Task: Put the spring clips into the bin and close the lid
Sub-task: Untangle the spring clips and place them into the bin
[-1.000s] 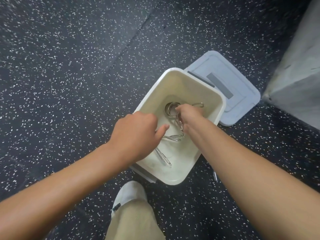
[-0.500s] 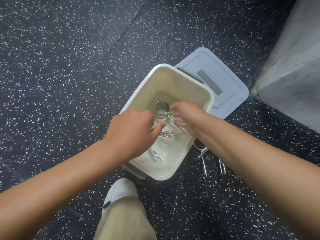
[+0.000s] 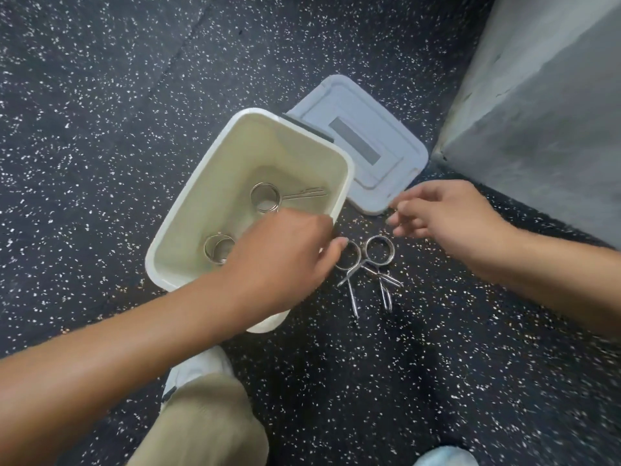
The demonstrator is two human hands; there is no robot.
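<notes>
A cream plastic bin (image 3: 188, 216) stands open on the speckled floor. Two metal spring clips lie inside it, one (image 3: 265, 196) near the far end and one (image 3: 218, 248) partly under my left hand. My left hand (image 3: 285, 257) hovers over the bin's right rim, fingers curled, holding nothing that I can see. Two more spring clips (image 3: 378, 264) lie on the floor just right of the bin. My right hand (image 3: 443, 213) is above them, fingers spread and empty. The grey lid (image 3: 379, 136) lies flat behind the bin.
A grey concrete block (image 3: 537, 112) rises at the right, close to the lid. My leg in tan trousers and a white shoe (image 3: 198, 375) are just below the bin. A second shoe (image 3: 443, 457) shows at the bottom edge.
My right hand has let go of a clip inside the bin and moved out to the right above the floor clips. My left hand has shifted to the bin's right rim. The camera has swung right.
</notes>
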